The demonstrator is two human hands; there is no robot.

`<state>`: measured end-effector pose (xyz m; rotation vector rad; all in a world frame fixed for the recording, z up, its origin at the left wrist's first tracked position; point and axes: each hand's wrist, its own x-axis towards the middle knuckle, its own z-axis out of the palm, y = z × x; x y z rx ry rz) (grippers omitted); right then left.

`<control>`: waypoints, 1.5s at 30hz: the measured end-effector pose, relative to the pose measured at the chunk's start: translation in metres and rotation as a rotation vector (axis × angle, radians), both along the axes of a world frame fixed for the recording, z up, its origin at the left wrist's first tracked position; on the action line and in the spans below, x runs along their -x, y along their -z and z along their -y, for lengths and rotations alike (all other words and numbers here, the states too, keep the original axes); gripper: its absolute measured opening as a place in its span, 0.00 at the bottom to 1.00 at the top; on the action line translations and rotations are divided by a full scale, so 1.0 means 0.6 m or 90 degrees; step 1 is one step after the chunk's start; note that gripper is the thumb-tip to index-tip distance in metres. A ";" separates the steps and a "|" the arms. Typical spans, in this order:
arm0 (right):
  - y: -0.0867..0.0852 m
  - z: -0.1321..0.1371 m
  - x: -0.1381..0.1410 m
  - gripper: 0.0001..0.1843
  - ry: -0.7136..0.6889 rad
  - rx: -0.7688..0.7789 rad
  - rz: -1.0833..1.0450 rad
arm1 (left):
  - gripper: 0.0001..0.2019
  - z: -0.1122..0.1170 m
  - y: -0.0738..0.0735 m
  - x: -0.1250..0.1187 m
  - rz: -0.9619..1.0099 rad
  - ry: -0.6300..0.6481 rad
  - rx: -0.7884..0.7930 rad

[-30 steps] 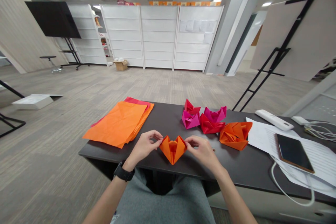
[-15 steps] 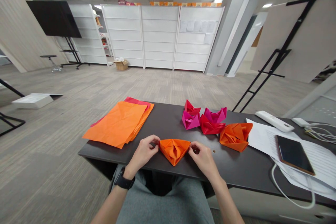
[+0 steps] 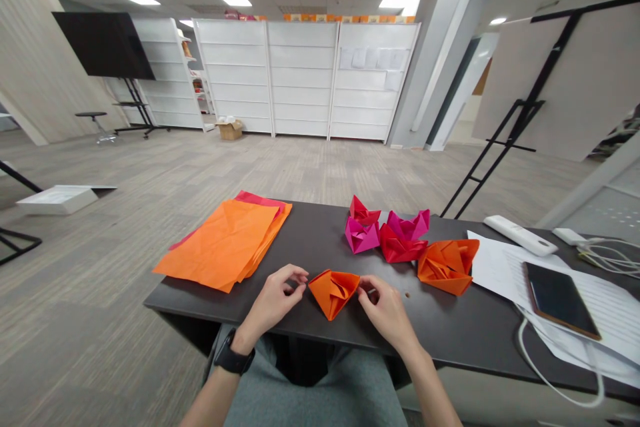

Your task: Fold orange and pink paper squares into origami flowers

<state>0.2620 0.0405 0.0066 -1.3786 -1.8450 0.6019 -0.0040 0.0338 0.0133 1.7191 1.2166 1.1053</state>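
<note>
A small folded orange paper boat [image 3: 334,293] stands near the dark desk's front edge, between my two hands. Its right corner is pinched between the thumb and fingers of my right hand [image 3: 385,305]. Just off the left corner is my left hand [image 3: 281,292], its thumb and forefinger slightly apart with nothing between them. Folds show inside the orange piece, and it sits turned at a slight angle. To the left lies a stack of orange paper sheets [image 3: 225,240], with a red-pink sheet [image 3: 253,198] showing beneath.
Finished-looking folded papers stand behind to the right: magenta [image 3: 362,236], red [image 3: 401,245] and a larger orange one [image 3: 447,267]. Farther right lie a phone [image 3: 561,300], printed sheets [image 3: 493,267], a white device [image 3: 520,235] and a white cable [image 3: 550,380].
My left hand has let go of the orange paper's left corner and moved slightly away. The piece has turned and looks narrower. My right hand stays at its corner.
</note>
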 end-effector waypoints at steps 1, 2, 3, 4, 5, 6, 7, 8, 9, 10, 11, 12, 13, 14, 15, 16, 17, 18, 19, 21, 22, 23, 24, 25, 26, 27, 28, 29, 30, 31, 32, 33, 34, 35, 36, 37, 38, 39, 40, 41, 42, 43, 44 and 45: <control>-0.001 0.002 0.000 0.11 -0.004 -0.006 -0.007 | 0.09 0.001 0.000 0.000 0.007 -0.004 0.003; -0.001 0.005 0.000 0.13 -0.008 -0.011 -0.016 | 0.09 0.002 0.000 0.000 0.014 -0.005 0.005; -0.002 0.008 -0.001 0.14 -0.012 -0.016 -0.024 | 0.09 0.004 0.000 0.000 0.020 -0.004 0.007; -0.002 0.011 -0.001 0.15 -0.016 -0.019 -0.032 | 0.09 0.005 -0.001 -0.001 0.023 -0.003 0.006; -0.003 0.014 -0.001 0.16 -0.020 -0.022 -0.039 | 0.09 0.006 -0.003 -0.001 0.023 -0.002 0.005; -0.004 0.016 -0.001 0.16 -0.025 -0.023 -0.043 | 0.10 0.007 -0.004 -0.002 0.020 -0.002 0.002; -0.006 0.018 0.000 0.16 -0.028 -0.025 -0.044 | 0.10 0.007 -0.006 -0.004 0.017 -0.004 -0.001; -0.007 0.019 0.001 0.16 -0.031 -0.027 -0.044 | 0.11 0.007 -0.008 -0.005 0.012 -0.007 -0.004; -0.009 0.020 0.001 0.16 -0.034 -0.030 -0.042 | 0.11 0.006 -0.010 -0.007 0.006 -0.008 -0.005; -0.011 0.020 0.002 0.15 -0.038 -0.034 -0.040 | 0.12 0.005 -0.012 -0.009 0.000 -0.008 -0.003; -0.012 0.020 0.003 0.15 -0.042 -0.038 -0.037 | 0.12 0.004 -0.014 -0.010 -0.007 -0.007 0.001; -0.013 0.019 0.004 0.15 -0.046 -0.042 -0.034 | 0.12 0.003 -0.015 -0.012 -0.015 -0.006 0.007; -0.014 0.019 0.005 0.14 -0.051 -0.046 -0.033 | 0.11 0.001 -0.015 -0.012 -0.023 -0.006 0.013; -0.014 0.017 0.005 0.14 -0.056 -0.049 -0.033 | 0.11 0.000 -0.016 -0.013 -0.033 -0.008 0.018; -0.013 0.016 0.005 0.14 -0.060 -0.051 -0.036 | 0.11 -0.001 -0.016 -0.012 -0.043 -0.012 0.019; -0.011 0.014 0.004 0.14 -0.061 -0.053 -0.041 | 0.10 -0.002 -0.016 -0.012 -0.054 -0.015 0.018; -0.009 0.011 0.003 0.14 -0.061 -0.055 -0.047 | 0.10 -0.003 -0.016 -0.011 -0.063 -0.017 0.015; -0.007 0.009 0.002 0.14 -0.060 -0.057 -0.054 | 0.10 -0.004 -0.016 -0.010 -0.070 -0.017 0.011; -0.005 0.007 0.000 0.13 -0.059 -0.058 -0.059 | 0.09 -0.005 -0.016 -0.009 -0.076 -0.015 0.008; -0.002 0.003 -0.002 0.12 -0.058 -0.057 -0.062 | 0.10 -0.006 -0.017 -0.007 -0.082 -0.010 0.001; -0.002 0.002 -0.002 0.12 -0.058 -0.057 -0.060 | 0.10 -0.007 -0.017 -0.007 -0.086 -0.009 -0.002; -0.003 0.000 -0.002 0.12 -0.058 -0.058 -0.056 | 0.10 -0.008 -0.018 -0.007 -0.090 -0.009 -0.006; -0.005 0.000 -0.002 0.12 -0.057 -0.058 -0.052 | 0.10 -0.008 -0.018 -0.007 -0.095 -0.011 -0.012; -0.006 -0.001 -0.002 0.12 -0.055 -0.058 -0.049 | 0.09 -0.008 -0.018 -0.007 -0.098 -0.014 -0.020; -0.008 -0.002 -0.001 0.12 -0.054 -0.059 -0.046 | 0.09 -0.009 -0.017 -0.007 -0.101 -0.016 -0.028; -0.009 -0.002 -0.001 0.12 -0.052 -0.059 -0.045 | 0.09 -0.009 -0.016 -0.008 -0.103 -0.019 -0.035; -0.010 -0.003 0.000 0.12 -0.049 -0.060 -0.044 | 0.09 -0.009 -0.014 -0.008 -0.104 -0.021 -0.041; -0.009 -0.004 0.000 0.12 -0.046 -0.061 -0.043 | 0.09 -0.009 -0.012 -0.008 -0.105 -0.022 -0.045; -0.008 -0.005 0.000 0.12 -0.042 -0.063 -0.042 | 0.09 -0.009 -0.010 -0.008 -0.107 -0.023 -0.047; -0.006 -0.006 0.000 0.12 -0.035 -0.065 -0.040 | 0.09 -0.009 -0.007 -0.009 -0.110 -0.025 -0.048; -0.004 -0.006 0.000 0.11 -0.025 -0.068 -0.039 | 0.09 -0.009 -0.005 -0.009 -0.113 -0.028 -0.048; -0.001 -0.007 0.000 0.11 -0.013 -0.071 -0.039 | 0.08 -0.009 -0.003 -0.009 -0.117 -0.031 -0.049; 0.002 -0.007 0.000 0.10 -0.003 -0.073 -0.039 | 0.08 -0.009 -0.002 -0.009 -0.121 -0.033 -0.051; 0.003 -0.007 0.001 0.09 0.003 -0.074 -0.038 | 0.07 -0.008 -0.002 -0.010 -0.125 -0.034 -0.054; 0.004 -0.006 0.002 0.09 0.005 -0.074 -0.038 | 0.07 -0.006 -0.004 -0.010 -0.127 -0.032 -0.056; 0.005 -0.005 0.003 0.08 0.002 -0.074 -0.038 | 0.08 -0.005 -0.006 -0.010 -0.127 -0.028 -0.058; 0.004 -0.004 0.005 0.08 -0.005 -0.074 -0.038 | 0.08 -0.003 -0.010 -0.011 -0.125 -0.024 -0.059; 0.002 -0.004 0.006 0.08 -0.010 -0.076 -0.040 | 0.08 -0.002 -0.013 -0.011 -0.120 -0.018 -0.059; 0.001 -0.003 0.007 0.08 -0.012 -0.078 -0.042 | 0.08 0.000 -0.017 -0.012 -0.112 -0.011 -0.059; -0.001 -0.003 0.009 0.07 -0.013 -0.081 -0.044 | 0.08 0.001 -0.020 -0.012 -0.104 -0.006 -0.059; -0.003 -0.002 0.010 0.07 -0.012 -0.085 -0.046 | 0.08 0.002 -0.022 -0.013 -0.097 -0.003 -0.062; -0.005 -0.002 0.010 0.07 -0.012 -0.088 -0.046 | 0.08 0.002 -0.025 -0.013 -0.090 -0.002 -0.065; -0.006 -0.002 0.011 0.07 -0.011 -0.092 -0.046 | 0.07 0.003 -0.027 -0.014 -0.083 -0.002 -0.069; -0.007 -0.002 0.011 0.07 -0.012 -0.096 -0.045 | 0.07 0.005 -0.028 -0.014 -0.077 0.000 -0.069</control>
